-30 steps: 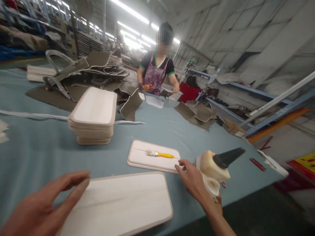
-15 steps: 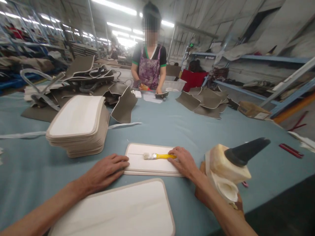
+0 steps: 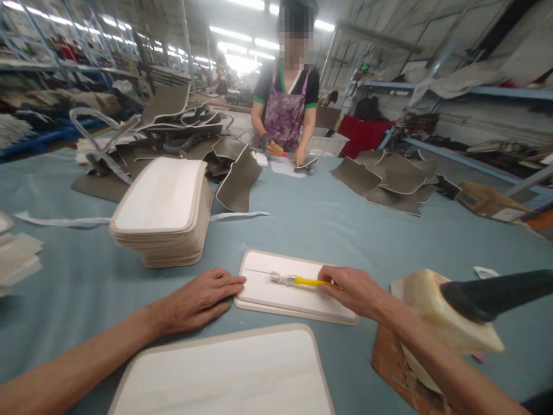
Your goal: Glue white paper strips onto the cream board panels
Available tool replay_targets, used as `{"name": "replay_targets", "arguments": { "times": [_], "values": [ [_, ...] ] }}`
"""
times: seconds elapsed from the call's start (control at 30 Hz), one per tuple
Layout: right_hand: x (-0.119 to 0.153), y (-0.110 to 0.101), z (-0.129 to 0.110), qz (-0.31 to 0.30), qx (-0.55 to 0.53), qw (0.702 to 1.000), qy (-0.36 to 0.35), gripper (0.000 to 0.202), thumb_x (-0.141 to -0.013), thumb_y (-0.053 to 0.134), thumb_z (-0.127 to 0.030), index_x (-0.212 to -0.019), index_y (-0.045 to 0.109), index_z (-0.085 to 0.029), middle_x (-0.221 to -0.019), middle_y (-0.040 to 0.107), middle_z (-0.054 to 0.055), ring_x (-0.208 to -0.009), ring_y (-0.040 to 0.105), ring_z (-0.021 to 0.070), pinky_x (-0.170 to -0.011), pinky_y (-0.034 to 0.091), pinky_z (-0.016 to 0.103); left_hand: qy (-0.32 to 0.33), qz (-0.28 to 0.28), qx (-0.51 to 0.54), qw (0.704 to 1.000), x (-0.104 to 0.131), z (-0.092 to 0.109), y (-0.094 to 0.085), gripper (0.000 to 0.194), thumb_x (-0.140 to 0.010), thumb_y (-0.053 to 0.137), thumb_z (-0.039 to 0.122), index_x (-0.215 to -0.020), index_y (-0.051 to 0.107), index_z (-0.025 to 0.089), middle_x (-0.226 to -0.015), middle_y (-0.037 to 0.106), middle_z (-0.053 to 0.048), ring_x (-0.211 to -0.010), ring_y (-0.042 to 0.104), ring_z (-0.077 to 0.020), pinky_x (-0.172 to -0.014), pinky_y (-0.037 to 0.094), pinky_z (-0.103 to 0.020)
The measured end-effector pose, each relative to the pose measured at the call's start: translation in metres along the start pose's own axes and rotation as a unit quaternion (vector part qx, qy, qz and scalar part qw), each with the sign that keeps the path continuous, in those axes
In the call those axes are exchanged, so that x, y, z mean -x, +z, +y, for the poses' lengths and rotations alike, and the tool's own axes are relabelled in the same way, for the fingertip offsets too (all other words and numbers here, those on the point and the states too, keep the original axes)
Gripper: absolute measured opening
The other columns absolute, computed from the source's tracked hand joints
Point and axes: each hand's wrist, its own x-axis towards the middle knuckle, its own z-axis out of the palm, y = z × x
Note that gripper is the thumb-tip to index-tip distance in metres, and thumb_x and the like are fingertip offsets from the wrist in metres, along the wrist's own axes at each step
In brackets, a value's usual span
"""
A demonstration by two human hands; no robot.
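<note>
My left hand (image 3: 196, 302) lies with its fingers stretched out, fingertips touching the left edge of a white panel with a beige border (image 3: 259, 294). At least one more panel shows beneath that one, and a thin dark line runs along its top. My right hand (image 3: 352, 288) is closed round the yellow handle of a paintbrush (image 3: 307, 282). The brush's pale bristles point left, over the panel near the line's end. Close to me lies a larger white panel with a beige border (image 3: 233, 374), cut off by the lower picture edge.
A tall stack of bordered panels (image 3: 162, 199) stands at left. Beside my right forearm sits a yellowish container (image 3: 432, 305) with a black, handle-like part (image 3: 501, 294). Dark grey pieces (image 3: 397, 173) lie farther back. A co-worker (image 3: 285, 109) stands across the table, handling something.
My right hand has closed round the brush handle, and the brush has turned onto its narrow side. The view has shifted, so everything sits farther right. My left hand stays at the panel's edge.
</note>
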Motion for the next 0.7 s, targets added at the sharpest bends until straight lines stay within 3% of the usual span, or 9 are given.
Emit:
{"name": "replay_targets", "arguments": {
  "times": [0.13,0.23,0.43,0.53,0.7],
  "values": [
    [-0.004,-0.015,-0.025,0.037,-0.125,0.989,0.062,0.024,-0.093,0.058,-0.042,-0.095,0.072,-0.022,-0.069,0.064,-0.002,-0.060,0.052,0.0142,-0.056,0.034,0.026,0.006,0.032,0.005,0.999,0.003,-0.002,0.004,0.048,-0.102,0.049,0.024,-0.149,0.050,0.028,-0.149,0.061,-0.011,-0.122,0.062,-0.0243,-0.108,0.051,-0.045],
    [-0.013,-0.013,-0.049,0.103,-0.283,0.948,0.100,0.033,-0.088,0.063,-0.051,-0.089,0.072,-0.019,-0.068,0.062,-0.002,-0.058,0.050,0.0133,-0.053,0.035,0.025,0.013,0.038,-0.007,0.999,0.004,-0.001,0.005,0.046,-0.101,0.049,0.023,-0.146,0.053,0.028,-0.147,0.062,-0.011,-0.121,0.062,-0.0252,-0.107,0.052,-0.045],
    [-0.035,0.023,-0.086,0.230,-0.400,0.877,0.133,0.033,-0.082,0.070,-0.051,-0.082,0.069,-0.018,-0.057,0.055,-0.004,-0.052,0.046,0.0121,-0.051,0.034,0.025,-0.007,0.039,0.003,0.999,0.005,0.002,0.004,0.039,-0.101,0.048,0.021,-0.137,0.059,0.026,-0.139,0.064,-0.012,-0.119,0.061,-0.0241,-0.106,0.051,-0.040],
    [-0.045,0.039,-0.095,0.295,-0.440,0.835,0.152,0.037,-0.086,0.064,-0.056,-0.083,0.063,-0.019,-0.055,0.051,-0.005,-0.050,0.042,0.0114,-0.050,0.034,0.025,-0.001,0.042,0.009,0.999,0.004,0.000,0.004,0.038,-0.100,0.049,0.018,-0.135,0.059,0.025,-0.136,0.066,-0.011,-0.119,0.062,-0.0229,-0.105,0.050,-0.039],
    [-0.062,0.062,-0.111,0.294,-0.476,0.813,0.163,0.042,-0.088,0.056,-0.060,-0.086,0.061,-0.019,-0.056,0.052,-0.005,-0.047,0.040,0.0112,-0.046,0.033,0.025,0.013,0.044,0.002,0.999,0.002,-0.003,0.006,0.036,-0.101,0.046,0.018,-0.134,0.059,0.021,-0.137,0.066,-0.011,-0.120,0.061,-0.0228,-0.104,0.050,-0.039]
  ]
}}
